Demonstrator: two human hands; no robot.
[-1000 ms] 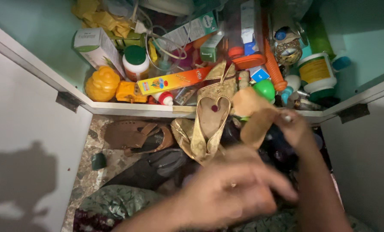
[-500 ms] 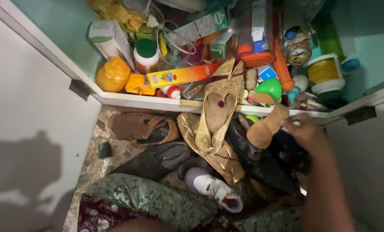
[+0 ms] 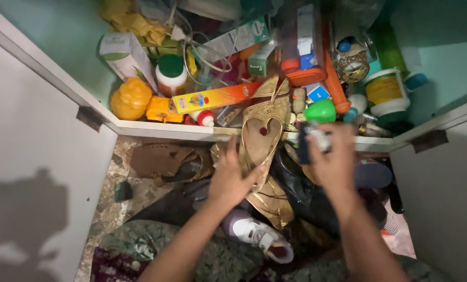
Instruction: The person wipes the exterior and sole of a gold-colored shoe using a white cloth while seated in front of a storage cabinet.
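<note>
Resting open, fingers spread, the left hand [image 3: 232, 180] lies flat on the gold sandal [image 3: 262, 137], which leans heel-down against the shelf [image 3: 155, 127] edge with its toe up among the clutter. Left of that hand a brown sandal [image 3: 165, 161] lies on the floor; just below it sits a white sneaker [image 3: 259, 237]. Up past its fingertips, on the shelf, are a yellow box [image 3: 215, 97] and a green cap [image 3: 320, 111]. The right hand [image 3: 334, 161] is closed around a small dark and white object [image 3: 313, 140], too blurred to identify.
</note>
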